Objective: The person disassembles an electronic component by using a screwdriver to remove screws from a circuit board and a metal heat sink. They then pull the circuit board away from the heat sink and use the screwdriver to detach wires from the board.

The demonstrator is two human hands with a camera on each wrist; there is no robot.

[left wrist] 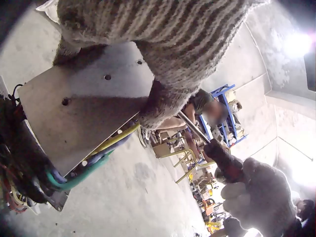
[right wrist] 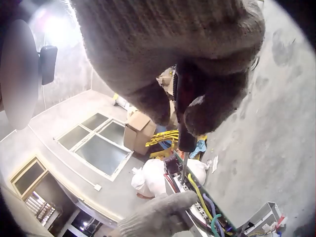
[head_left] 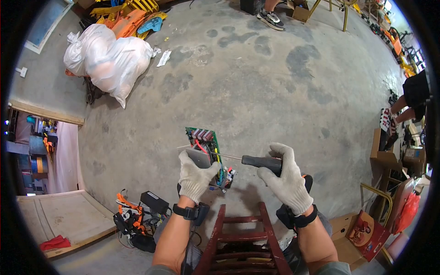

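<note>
In the head view my gloved left hand (head_left: 195, 178) grips a green circuit board (head_left: 201, 134) by its flat grey metal plate (left wrist: 89, 101). Red, yellow, blue and green wires run along the board, and the plate shows several round holes in the left wrist view. My gloved right hand (head_left: 289, 181) holds a screwdriver (head_left: 260, 162) by its dark handle, fingers wrapped round it. Its thin shaft points left, and in the right wrist view the tip reaches in among the parts beside the yellow wire (right wrist: 200, 195). The left thumb lies close to the tip.
A dark red wooden stool or ladder frame (head_left: 243, 238) stands right below the hands. Orange and black parts (head_left: 133, 215) lie at lower left, a red-printed cardboard box (head_left: 369, 236) at lower right. White sacks (head_left: 114, 59) rest at upper left. Other people's legs (head_left: 270, 9) show at the far edges.
</note>
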